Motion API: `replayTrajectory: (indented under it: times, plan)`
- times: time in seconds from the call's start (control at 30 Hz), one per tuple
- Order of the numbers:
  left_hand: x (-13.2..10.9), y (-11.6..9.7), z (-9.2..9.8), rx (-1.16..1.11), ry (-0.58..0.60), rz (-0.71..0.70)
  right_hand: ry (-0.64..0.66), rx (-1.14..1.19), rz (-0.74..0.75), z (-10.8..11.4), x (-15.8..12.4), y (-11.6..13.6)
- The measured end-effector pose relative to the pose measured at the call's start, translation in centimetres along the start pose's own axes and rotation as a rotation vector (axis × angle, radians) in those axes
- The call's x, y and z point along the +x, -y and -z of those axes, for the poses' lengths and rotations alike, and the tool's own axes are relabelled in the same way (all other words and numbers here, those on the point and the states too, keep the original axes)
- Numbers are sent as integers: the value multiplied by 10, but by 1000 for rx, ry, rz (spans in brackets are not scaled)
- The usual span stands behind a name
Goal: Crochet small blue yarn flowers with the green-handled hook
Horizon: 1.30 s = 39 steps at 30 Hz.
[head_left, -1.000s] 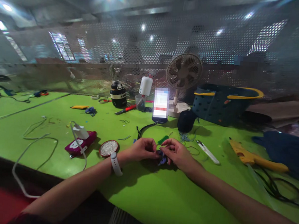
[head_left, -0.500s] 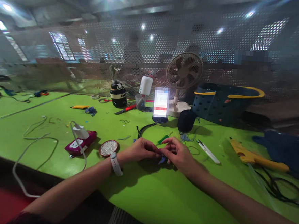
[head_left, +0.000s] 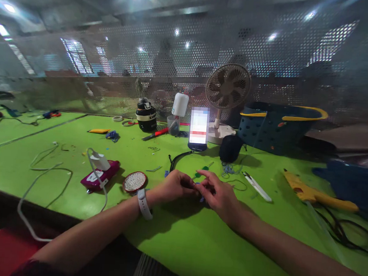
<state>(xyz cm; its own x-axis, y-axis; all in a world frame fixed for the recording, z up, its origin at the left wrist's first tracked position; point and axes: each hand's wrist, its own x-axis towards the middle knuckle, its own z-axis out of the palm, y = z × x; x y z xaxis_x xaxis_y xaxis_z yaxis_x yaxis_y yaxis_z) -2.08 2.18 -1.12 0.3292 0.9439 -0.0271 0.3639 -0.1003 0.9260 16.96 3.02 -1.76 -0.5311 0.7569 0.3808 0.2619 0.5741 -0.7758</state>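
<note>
My left hand (head_left: 176,187), with a white watch at its wrist, is closed in a pinch at the middle of the green table. Facing it, my right hand (head_left: 222,199) brings thumb and forefinger together at the same spot, its other fingers loosely bent. Between and below the fingertips shows a small blue-purple piece (head_left: 202,199), mostly hidden, so its kind is unclear. Just beyond the fingers lies a green-handled tool (head_left: 204,168) with a thin shaft. A round red-rimmed dish of white beads (head_left: 134,182) sits left of my left hand.
A white-handled cutter (head_left: 259,188) and a yellow glue gun (head_left: 320,197) lie to the right. Behind stand a lit phone (head_left: 199,125), a dark yarn ball (head_left: 230,149), a fan (head_left: 228,87) and a blue basket (head_left: 266,129). A magenta power block (head_left: 97,179) with a white cable lies left.
Both hands stay together at the same spot. The fingers of my right hand have shifted slightly around the blue-purple piece, and the view has moved a little.
</note>
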Motion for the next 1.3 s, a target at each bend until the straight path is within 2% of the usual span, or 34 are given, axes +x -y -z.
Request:
replayTrajectory:
  times: [0.3, 0.53, 0.6, 0.73, 0.83, 1.07, 1.13, 1.3]
  plan:
    - [0, 2, -2, -6, -18, -26, -10, 2, 16, -2, 1, 1]
    - [-1, 2, -4, -79, 16, -98, -64, 27, 129, 4, -1, 6]
    - [-1, 1, -3, -81, 26, -114, -62, 56, 52, 7, 0, 6]
    - [1, 4, -1, -53, 16, -167, 78, 48, -149, 12, 3, 10]
    - [1, 8, 0, -81, 13, -166, 144, 43, -199, 16, 5, 11]
    - [-2, 9, 2, -68, 39, -169, 300, 255, -377, 26, 9, 2]
    - [-1, 8, 4, -34, 38, -177, 326, 164, -288, 29, 11, 0]
    - [0, 8, 5, 34, 27, -176, 321, -289, 158, 29, 13, 0]
